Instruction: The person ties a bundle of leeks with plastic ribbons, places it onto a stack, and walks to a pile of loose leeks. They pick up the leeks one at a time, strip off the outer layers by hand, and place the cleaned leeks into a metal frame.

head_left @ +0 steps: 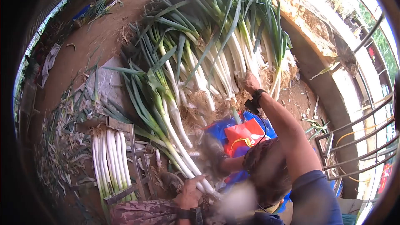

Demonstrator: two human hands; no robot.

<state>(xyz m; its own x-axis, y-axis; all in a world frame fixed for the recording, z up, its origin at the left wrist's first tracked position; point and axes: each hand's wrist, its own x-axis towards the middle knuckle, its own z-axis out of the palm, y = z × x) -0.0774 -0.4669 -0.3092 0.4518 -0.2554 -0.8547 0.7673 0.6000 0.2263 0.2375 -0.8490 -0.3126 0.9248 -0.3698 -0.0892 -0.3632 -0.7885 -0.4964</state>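
My left hand [190, 192], at the lower middle, is closed round the white lower stalks of a few long leeks [176, 155]; their roots point to the lower right and their green leaves run up and left. My right hand [250, 83] reaches into a large pile of leeks [225, 64], its fingers at the white stalks near the root ends. Whether those fingers grip a stalk is partly hidden. Trimmed white leeks [109, 158] lie side by side in a metal frame [134, 162] at the lower left.
Leaf scraps [62, 141] cover the ground at the left. A red and blue plastic bag [243, 132] lies by my legs. A low concrete wall [325, 73] and metal bars [358, 143] stand at the right. More leeks [100, 8] lie at the upper left.
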